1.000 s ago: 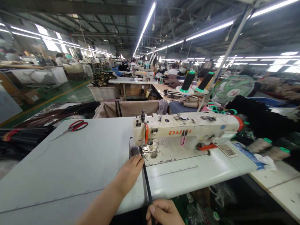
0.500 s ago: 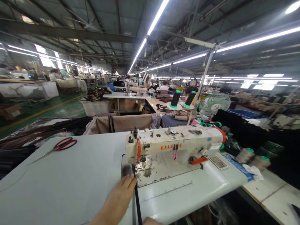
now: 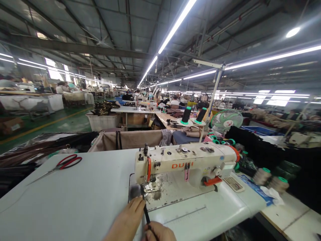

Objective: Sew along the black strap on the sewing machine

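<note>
strip [image 3: 146,214]: black one, from the right hand [image 3: 161,231] up to the presser foot [image 3: 151,188]
right hand: pinching it
left hand [image 3: 133,211]: on it, can't tell if gripping
scissors [image 3: 57,167]: way left of the grip

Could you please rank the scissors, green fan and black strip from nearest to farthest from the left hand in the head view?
1. Black strip, at the left hand.
2. Scissors, on the tabletop's left.
3. Green fan, beyond the sewing machine, right.
</note>
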A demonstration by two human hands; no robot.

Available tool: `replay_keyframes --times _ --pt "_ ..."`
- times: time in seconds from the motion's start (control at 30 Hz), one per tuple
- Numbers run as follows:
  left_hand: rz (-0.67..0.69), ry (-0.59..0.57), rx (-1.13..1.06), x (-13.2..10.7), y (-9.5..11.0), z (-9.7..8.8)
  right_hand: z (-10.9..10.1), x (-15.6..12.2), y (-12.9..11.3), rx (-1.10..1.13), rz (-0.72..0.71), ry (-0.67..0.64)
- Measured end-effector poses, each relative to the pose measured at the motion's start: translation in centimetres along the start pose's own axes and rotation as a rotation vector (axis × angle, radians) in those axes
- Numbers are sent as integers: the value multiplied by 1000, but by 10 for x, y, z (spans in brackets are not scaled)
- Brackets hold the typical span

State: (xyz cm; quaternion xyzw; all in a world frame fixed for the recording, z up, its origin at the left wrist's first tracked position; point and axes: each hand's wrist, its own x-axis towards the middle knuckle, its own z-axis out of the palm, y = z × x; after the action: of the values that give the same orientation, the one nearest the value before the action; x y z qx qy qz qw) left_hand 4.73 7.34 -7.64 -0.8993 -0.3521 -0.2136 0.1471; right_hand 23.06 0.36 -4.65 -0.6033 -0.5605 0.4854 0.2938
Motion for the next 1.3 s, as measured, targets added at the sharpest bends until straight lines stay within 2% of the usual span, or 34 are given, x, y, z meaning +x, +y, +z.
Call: replay_keyframes --times 0.07,0.17,0.23,0.37,0.57,0.73,0.87,1.03,1.3 --pt "-43 -2 -59 0 2 -5 2 -12 -13 196 -45 -17" --pt "-78 -21 -125 3 4 -18 2 -31 -33 544 32 -51" --pt "-73 -39 -134 7 5 -28 -2 -43 -42 627 31 -94" --pt "-64 -22 -103 14 5 -40 -12 -63 -48 644 99 -121" --pt "-83 41 -110 11 4 -38 -13 -79 -46 669 117 -147" --pt "-66 21 -133 11 3 -36 -12 -84 -43 551 76 -148" --pt "-71 -3 -147 12 2 -35 -8 -86 -30 459 69 -155" --pt "-103 -46 -159 11 1 -28 -3 -87 -15 458 55 -150" --pt "-130 -52 -171 12 1 -25 -7 -92 -9 453 85 -190"
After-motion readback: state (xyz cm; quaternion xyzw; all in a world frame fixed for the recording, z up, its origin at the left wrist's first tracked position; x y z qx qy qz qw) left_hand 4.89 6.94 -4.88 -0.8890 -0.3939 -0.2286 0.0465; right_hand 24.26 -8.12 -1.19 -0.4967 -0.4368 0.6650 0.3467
